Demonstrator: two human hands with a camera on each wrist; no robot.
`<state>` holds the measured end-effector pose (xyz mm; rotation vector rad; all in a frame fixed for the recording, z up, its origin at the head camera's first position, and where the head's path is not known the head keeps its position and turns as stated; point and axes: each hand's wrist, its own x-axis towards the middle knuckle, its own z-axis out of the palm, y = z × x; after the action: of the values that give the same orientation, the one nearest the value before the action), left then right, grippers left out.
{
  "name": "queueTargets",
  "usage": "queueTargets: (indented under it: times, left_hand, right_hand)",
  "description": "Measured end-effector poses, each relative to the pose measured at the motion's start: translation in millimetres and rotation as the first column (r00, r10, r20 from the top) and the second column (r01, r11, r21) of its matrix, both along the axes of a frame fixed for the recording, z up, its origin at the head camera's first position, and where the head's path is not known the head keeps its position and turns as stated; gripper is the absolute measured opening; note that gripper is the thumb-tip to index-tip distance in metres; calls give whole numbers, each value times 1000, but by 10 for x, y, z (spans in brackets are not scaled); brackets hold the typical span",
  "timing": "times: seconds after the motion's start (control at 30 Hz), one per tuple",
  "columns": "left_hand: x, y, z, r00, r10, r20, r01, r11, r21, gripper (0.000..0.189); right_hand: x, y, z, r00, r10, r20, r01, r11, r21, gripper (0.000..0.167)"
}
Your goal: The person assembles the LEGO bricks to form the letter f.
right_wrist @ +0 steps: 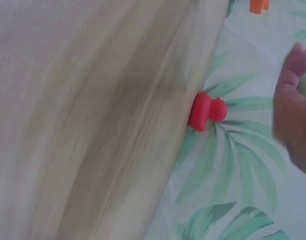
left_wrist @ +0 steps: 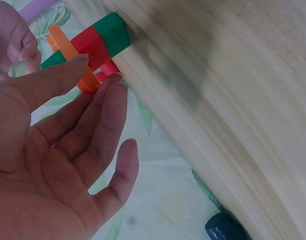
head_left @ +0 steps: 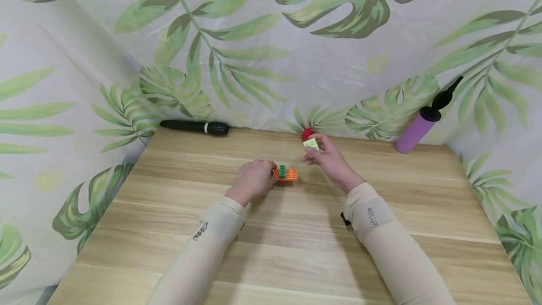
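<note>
My left hand (head_left: 253,179) pinches a stack of toy bricks between thumb and fingers at the middle of the table. In the left wrist view the stack shows a green brick (left_wrist: 112,34), a red brick (left_wrist: 91,46) and an orange brick (left_wrist: 66,47), with more green beyond the orange. The thumb lies against the orange brick. To the right and farther back, my right hand (head_left: 333,164) holds a pale yellow-green brick (head_left: 311,144), studs visible, above the table. Behind that hand stands a red knobbed piece (right_wrist: 202,111), apart from both hands.
Along the wooden table's (head_left: 288,253) back edge lies a black tapered object (head_left: 190,126) with a pale band, at left. A purple pump-like cylinder (head_left: 414,132) with a black nozzle leans at back right. Leaf-patterned cloth (head_left: 254,60) hangs behind the table.
</note>
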<state>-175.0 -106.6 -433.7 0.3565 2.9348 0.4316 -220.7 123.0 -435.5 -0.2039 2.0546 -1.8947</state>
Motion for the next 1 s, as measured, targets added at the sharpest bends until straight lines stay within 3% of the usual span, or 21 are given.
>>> queueTargets:
  times: [0.23, 0.33, 0.43, 0.6, 0.8, 1.0]
  left_hand:
    - [-15, -11, -16, 1000, -3, -14, 3, 1000, -1, 18]
    - [-20, -10, -37, 1000, -6, -16, 6, 1000, 4, 17]
    - [-25, -13, -55, 1000, -6, -12, 6, 1000, 4, 17]
    - [-21, -24, -46, 1000, -6, -17, 6, 1000, -2, 17]
    - [-8, -31, -31, 999, -15, -29, 15, 1000, -4, 14]
    - [-7, -36, -43, 999, -21, -28, 21, 1000, -3, 16]
  right_hand:
    - [19, -97, -51, 1000, -31, -2, 31, 1000, 0, 51]
    - [33, -131, -85, 999, -22, -28, 25, 994, 108, 52]
    - [62, -157, -61, 992, 52, -112, -16, 954, 300, 55]
    - [116, -233, 21, 950, 180, -256, -46, 890, 454, 51]
    - [139, -317, 16, 854, 342, -392, -61, 814, 577, 47]
    - [161, -343, 7, 829, 409, -382, -106, 785, 610, 50]
